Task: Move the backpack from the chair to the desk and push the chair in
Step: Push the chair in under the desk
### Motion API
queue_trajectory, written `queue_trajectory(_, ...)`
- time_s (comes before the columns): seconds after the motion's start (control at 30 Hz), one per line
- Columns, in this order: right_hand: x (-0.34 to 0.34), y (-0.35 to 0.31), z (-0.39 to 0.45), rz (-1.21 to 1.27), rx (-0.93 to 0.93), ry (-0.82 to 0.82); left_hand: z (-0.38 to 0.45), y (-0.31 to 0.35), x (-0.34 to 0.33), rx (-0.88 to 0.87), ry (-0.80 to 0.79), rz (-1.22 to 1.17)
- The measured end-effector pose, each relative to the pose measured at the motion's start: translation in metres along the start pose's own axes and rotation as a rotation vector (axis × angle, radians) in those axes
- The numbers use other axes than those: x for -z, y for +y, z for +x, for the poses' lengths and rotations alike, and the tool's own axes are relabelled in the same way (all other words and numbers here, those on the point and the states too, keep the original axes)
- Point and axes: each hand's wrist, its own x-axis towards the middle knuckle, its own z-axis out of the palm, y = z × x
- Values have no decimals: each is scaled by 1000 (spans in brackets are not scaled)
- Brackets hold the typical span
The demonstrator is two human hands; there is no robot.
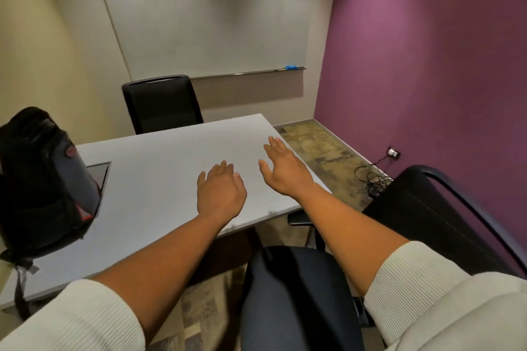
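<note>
Backpack on desk — chair not pushed in.
Black backpack [42,179] upright on grey desk [171,168]; left hand [221,194], right hand [285,171] spread, empty — office chair [299,293] below.

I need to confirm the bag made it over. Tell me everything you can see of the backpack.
The backpack is black with a grey front panel and red trim, apparently fabric. It stands upright on the left end of the desk, partly covering a dark inset panel. A strap hangs over the near desk edge. Neither hand touches it.
</note>
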Motion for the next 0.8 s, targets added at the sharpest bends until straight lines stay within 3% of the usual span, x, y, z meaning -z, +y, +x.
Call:
queue_trajectory(0.57, 96, 152, -19, -111, -110, 82, 53, 169, -58, -232, -33, 55)
queue_trajectory(0.8, 144, 250, -33, -126, -39, 34, 47, 266, -92, -150, -11, 50)
